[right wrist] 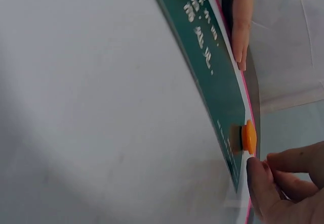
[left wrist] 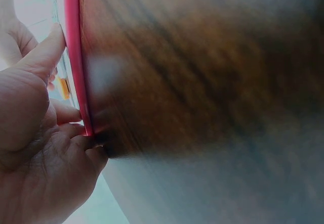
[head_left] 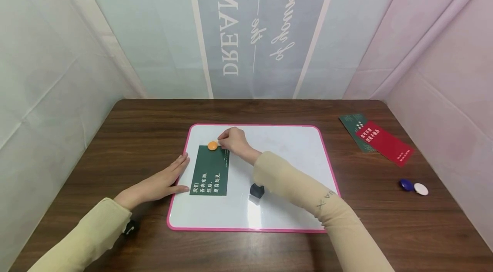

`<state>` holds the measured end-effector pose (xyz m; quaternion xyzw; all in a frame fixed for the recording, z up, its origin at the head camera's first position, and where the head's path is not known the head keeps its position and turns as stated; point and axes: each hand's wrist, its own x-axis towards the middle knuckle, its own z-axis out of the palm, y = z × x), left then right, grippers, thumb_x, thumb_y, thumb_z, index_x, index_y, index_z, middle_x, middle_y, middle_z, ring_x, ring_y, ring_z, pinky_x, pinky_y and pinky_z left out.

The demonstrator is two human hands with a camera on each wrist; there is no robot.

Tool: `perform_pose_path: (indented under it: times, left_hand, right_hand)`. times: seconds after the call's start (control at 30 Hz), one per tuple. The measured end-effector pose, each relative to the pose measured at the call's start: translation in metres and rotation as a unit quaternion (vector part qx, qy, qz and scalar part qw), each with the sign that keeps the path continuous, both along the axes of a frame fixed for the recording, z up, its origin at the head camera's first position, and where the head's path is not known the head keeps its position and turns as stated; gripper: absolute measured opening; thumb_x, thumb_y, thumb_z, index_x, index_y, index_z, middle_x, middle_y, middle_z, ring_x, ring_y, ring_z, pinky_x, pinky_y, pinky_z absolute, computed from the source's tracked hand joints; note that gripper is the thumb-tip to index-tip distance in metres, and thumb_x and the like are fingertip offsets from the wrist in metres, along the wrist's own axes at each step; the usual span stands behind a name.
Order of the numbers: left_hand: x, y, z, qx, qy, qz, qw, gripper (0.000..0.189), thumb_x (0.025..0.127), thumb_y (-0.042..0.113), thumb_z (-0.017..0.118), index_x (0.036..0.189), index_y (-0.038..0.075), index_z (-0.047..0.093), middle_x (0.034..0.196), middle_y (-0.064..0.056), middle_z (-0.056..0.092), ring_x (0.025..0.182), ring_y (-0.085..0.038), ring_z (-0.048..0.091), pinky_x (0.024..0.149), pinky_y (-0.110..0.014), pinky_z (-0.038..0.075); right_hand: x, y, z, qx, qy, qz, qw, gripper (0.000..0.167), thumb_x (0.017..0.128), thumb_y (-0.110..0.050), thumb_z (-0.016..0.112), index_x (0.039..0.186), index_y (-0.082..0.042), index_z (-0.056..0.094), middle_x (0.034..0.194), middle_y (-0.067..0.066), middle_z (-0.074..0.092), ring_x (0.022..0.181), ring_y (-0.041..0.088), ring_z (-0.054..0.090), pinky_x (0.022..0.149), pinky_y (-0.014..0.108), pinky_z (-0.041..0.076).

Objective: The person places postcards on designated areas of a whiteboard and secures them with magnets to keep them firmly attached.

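Observation:
A whiteboard [head_left: 285,143] with a pink rim lies on the table. On its left part is a dark green card [head_left: 209,169] with white Chinese writing. An orange round magnet [head_left: 212,146] sits on the card's top edge. My right hand [head_left: 234,140] is just right of this magnet, apart from it in the right wrist view, thumb and fingers bent together by the card's upper corner. Whether something small is between its fingertips cannot be made out. My left hand [head_left: 169,180] rests along the board's left rim, fingers extended, thumb reaching onto the board near the card's lower corner.
A black block-like object [head_left: 257,190] stands on the board beneath my right forearm. At the table's right lie a red card [head_left: 385,142] overlapping another green card [head_left: 352,124]. Nearer are a blue magnet [head_left: 406,184] and a white magnet [head_left: 421,189]. Fabric curtains [head_left: 161,40] surround the table.

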<state>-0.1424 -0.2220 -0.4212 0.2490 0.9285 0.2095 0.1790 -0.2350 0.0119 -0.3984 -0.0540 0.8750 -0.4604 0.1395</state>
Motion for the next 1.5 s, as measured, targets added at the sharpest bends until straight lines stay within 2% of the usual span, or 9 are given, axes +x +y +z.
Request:
perform_pose_path:
  times: [0.1,0.2,0.33,0.47,0.6,0.67,0.9,1.1,1.5]
  left_hand:
    - [0.0,0.0,0.0,0.0,0.001,-0.002,1.0,0.092,0.081,0.047,0.062,0.144,-0.001,0.015,0.151,-0.019,0.007,0.137,-0.035,0.011,0.104,-0.05,0.026]
    - [0.0,0.0,0.0,0.0,0.001,-0.002,1.0,0.092,0.081,0.046,0.062,0.144,-0.002,0.015,0.151,-0.019,0.007,0.137,-0.035,0.012,0.104,-0.05,0.025]
    - [0.0,0.0,0.0,0.0,0.001,-0.002,1.0,0.092,0.081,0.047,0.062,0.144,-0.002,0.015,0.151,-0.019,0.006,0.137,-0.035,0.011,0.104,-0.05,0.025]
    - [0.0,0.0,0.0,0.002,0.001,-0.003,1.0,0.091,0.082,0.045,0.062,0.144,-0.002,0.014,0.151,-0.019,0.006,0.137,-0.036,0.011,0.104,-0.05,0.025]
    - [0.0,0.001,0.0,0.001,0.001,-0.002,1.0,0.092,0.082,0.046,0.061,0.144,-0.002,0.014,0.151,-0.019,0.006,0.137,-0.035,0.011,0.104,-0.05,0.025]
    - [0.0,0.001,0.0,0.0,0.002,-0.001,1.0,0.092,0.081,0.047,0.061,0.144,-0.001,0.014,0.151,-0.019,0.006,0.137,-0.035,0.011,0.104,-0.05,0.026]
    - [0.001,0.001,0.001,0.002,0.003,-0.001,1.0,0.091,0.082,0.045,0.062,0.144,-0.002,0.014,0.151,-0.019,0.006,0.137,-0.035,0.011,0.104,-0.05,0.025]
    - [0.002,0.001,0.001,0.007,0.001,-0.001,1.0,0.091,0.082,0.044,0.062,0.144,-0.002,0.014,0.151,-0.019,0.006,0.137,-0.036,0.01,0.104,-0.05,0.024]
    - [0.001,0.003,0.002,-0.003,0.002,0.0,1.0,0.091,0.081,0.044,0.063,0.144,-0.002,0.015,0.151,-0.02,0.007,0.136,-0.036,0.011,0.104,-0.05,0.025]
  right_hand:
    - [0.001,0.006,0.002,0.063,0.058,0.061,0.9945,0.016,0.088,-0.008,0.059,0.099,0.001,0.066,0.093,0.011,0.066,0.073,0.013,0.061,0.062,0.019,0.05]
    - [0.002,0.011,0.005,0.126,0.116,0.115,0.9785,0.019,0.089,-0.009,0.058,0.103,0.001,0.064,0.095,0.011,0.066,0.077,0.014,0.059,0.065,0.021,0.05]
    - [0.003,0.018,0.007,0.209,0.192,0.185,0.941,0.022,0.089,-0.01,0.057,0.108,0.001,0.062,0.104,0.011,0.064,0.091,0.016,0.06,0.077,0.024,0.05]
    - [0.003,0.026,0.008,0.267,0.236,0.239,0.9032,0.025,0.089,-0.011,0.057,0.111,0.0,0.06,0.109,0.011,0.062,0.101,0.019,0.058,0.086,0.026,0.047]
    - [0.0,0.036,0.008,0.306,0.25,0.268,0.8786,0.026,0.089,-0.012,0.057,0.113,-0.001,0.061,0.111,0.01,0.06,0.105,0.02,0.057,0.09,0.027,0.045]
    - [-0.001,0.042,0.009,0.319,0.257,0.274,0.8702,0.026,0.089,-0.011,0.058,0.113,-0.001,0.061,0.112,0.011,0.06,0.106,0.02,0.056,0.091,0.027,0.045]
    - [-0.004,0.061,0.011,0.354,0.251,0.281,0.856,0.027,0.09,-0.01,0.055,0.115,-0.001,0.06,0.117,0.013,0.058,0.11,0.023,0.055,0.093,0.03,0.044]
    - [-0.006,0.074,0.016,0.372,0.231,0.271,0.8574,0.034,0.09,-0.015,0.057,0.122,-0.001,0.055,0.123,0.015,0.054,0.114,0.026,0.051,0.098,0.034,0.039]
    - [-0.006,0.105,0.02,0.371,0.222,0.26,0.8636,0.038,0.089,-0.013,0.058,0.123,0.004,0.051,0.121,0.019,0.053,0.11,0.03,0.05,0.095,0.037,0.042]
